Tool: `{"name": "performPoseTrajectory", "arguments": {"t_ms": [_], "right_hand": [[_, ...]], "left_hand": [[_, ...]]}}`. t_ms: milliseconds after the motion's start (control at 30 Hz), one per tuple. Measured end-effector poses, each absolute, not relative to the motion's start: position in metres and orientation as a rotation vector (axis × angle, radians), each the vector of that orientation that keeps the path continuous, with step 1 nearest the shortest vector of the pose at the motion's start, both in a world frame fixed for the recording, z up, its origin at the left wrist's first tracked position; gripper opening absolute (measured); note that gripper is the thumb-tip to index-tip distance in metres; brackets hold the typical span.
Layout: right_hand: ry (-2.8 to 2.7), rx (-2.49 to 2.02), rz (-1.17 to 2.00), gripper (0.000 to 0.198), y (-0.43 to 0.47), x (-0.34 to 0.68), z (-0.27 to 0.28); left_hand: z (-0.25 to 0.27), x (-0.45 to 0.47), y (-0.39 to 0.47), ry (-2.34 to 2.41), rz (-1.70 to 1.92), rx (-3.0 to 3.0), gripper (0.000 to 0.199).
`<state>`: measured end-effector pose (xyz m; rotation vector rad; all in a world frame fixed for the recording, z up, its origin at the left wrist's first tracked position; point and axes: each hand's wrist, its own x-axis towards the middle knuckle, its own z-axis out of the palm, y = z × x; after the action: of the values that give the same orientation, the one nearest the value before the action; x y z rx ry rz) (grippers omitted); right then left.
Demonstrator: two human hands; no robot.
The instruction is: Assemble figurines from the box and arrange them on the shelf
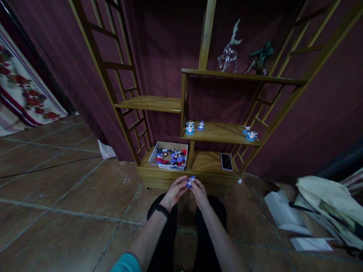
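Note:
Between both hands, in front of the low shelf, is a small purple-and-white figurine (191, 182). My right hand (199, 192) grips it with curled fingers. On its other side my left hand (177, 190) has its fingers closed in against the figurine. A cardboard box (168, 166) on the bottom shelf holds several figurines and purple and red round bases. On the shelf above stand a purple-based figurine (201, 125) and blue-based figurines (190, 129) at the left. More blue-based figurines (251, 136) are at that shelf's right end.
A phone (226, 161) lies on the bottom shelf at right. A clear deer ornament (229, 53) and a dark green statue (261, 58) stand on the upper shelf (244, 77). White boxes (286, 213) and a pale cloth bag (329, 196) are on the tiled floor at right.

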<state>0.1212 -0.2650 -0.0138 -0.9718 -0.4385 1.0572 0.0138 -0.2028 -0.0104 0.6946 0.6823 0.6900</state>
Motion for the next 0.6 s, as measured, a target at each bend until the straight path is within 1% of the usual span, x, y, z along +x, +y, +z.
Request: {"name": "performPoseTrajectory", "arguments": {"t_ms": [100,367,500,600], "right_hand": [[-0.421,-0.899,1.08,0.027,-0.2651,0.1223,-0.0109],[-0.476,-0.881,1.098,0.028,-0.2647,0.1229,-0.0119],[-0.471,-0.896,1.12,0.031,-0.2634,0.1223,-0.0135],[-0.395,-0.917,1.143,0.029,-0.2624,0.1242,-0.0155]], "left_hand": [[-0.013,0.0129,-0.2004,0.68,0.661,0.671,0.031],[-0.0111,0.0131,-0.2027,0.594,0.592,0.697,0.029],[-0.0097,0.0138,-0.2048,0.583,0.614,0.703,0.028],[-0.0122,0.0141,-0.2029,0.611,0.626,0.677,0.025]]}}
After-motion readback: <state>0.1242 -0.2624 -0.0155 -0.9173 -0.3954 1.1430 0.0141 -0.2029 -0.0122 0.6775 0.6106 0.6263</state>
